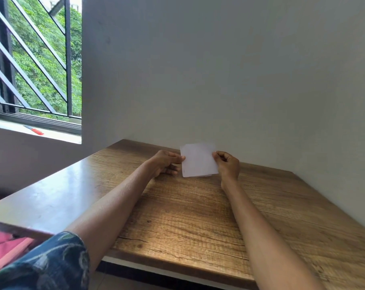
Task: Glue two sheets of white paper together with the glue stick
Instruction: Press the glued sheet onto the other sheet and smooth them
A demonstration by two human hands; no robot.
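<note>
White paper [198,161] held up just off the far end of the wooden table [198,216], left hand [164,163] and right hand [227,164] each pinching a side edge. Looks feather-light and floppy, so edge pinches make sense. No glue stick visible.

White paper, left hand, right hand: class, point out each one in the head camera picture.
white paper [198,161], head view, middle of the sheet's face.
left hand [164,162], head view, back of the hand, pinching the paper's left edge.
right hand [228,164], head view, knuckles, pinching the paper's right edge.
</note>
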